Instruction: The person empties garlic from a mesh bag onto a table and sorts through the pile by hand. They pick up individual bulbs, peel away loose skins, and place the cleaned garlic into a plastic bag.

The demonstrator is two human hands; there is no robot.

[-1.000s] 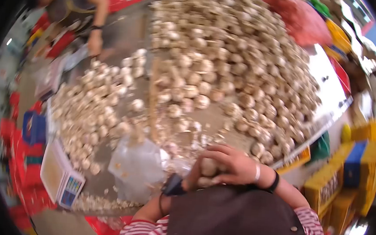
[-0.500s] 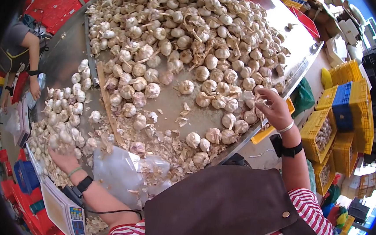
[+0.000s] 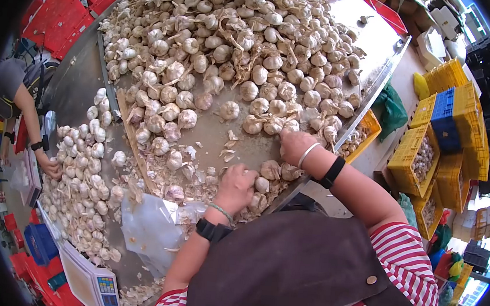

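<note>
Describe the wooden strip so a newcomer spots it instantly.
On the metal table, find the large garlic pile. Along its left side, between it and the smaller, whiter garlic heap, lies the wooden strip. Its straight, tan length sets it apart from the round bulbs alongside.

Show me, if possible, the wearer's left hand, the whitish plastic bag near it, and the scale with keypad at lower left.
Left hand (image 3: 236, 188): head view, on the back of the hand.
Plastic bag (image 3: 146, 226): head view, on the middle of its sheet.
Scale (image 3: 80, 277): head view, on its flat top plate.
</note>
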